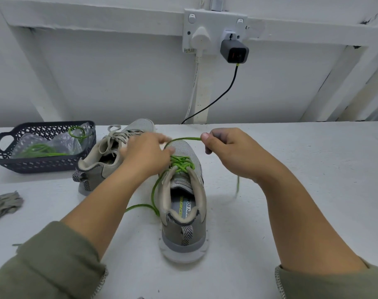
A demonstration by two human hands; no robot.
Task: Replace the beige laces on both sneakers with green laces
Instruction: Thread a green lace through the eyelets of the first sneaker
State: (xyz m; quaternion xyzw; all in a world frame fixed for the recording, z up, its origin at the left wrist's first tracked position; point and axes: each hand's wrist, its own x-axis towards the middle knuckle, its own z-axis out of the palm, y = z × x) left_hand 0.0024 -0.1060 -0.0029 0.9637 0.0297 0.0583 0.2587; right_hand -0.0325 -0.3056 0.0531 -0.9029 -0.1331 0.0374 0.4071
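The near sneaker point(183, 234) is part-laced with the green lace point(181, 162), which the right hand point(229, 152) pinches; the left hand point(145, 156) grip is blurred and cannot be told; the far sneaker point(97, 167) behind it retains beige laces point(117, 137).

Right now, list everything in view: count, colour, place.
near sneaker: 1, grey, table centre, heel toward camera
green lace: 1, green, part-threaded in near sneaker
far sneaker: 1, grey, behind-left, beige laces in
basket: 1, dark, table far left
spare green laces: count unclear, green, in basket with clear plastic
loose beige lace: 1 bundle, table left edge
wall socket: 1, white; white plug, grey adapter, black cable
table: 1, white
left hand: over near sneaker's lacing, blurred
right hand: fingers pinch green lace
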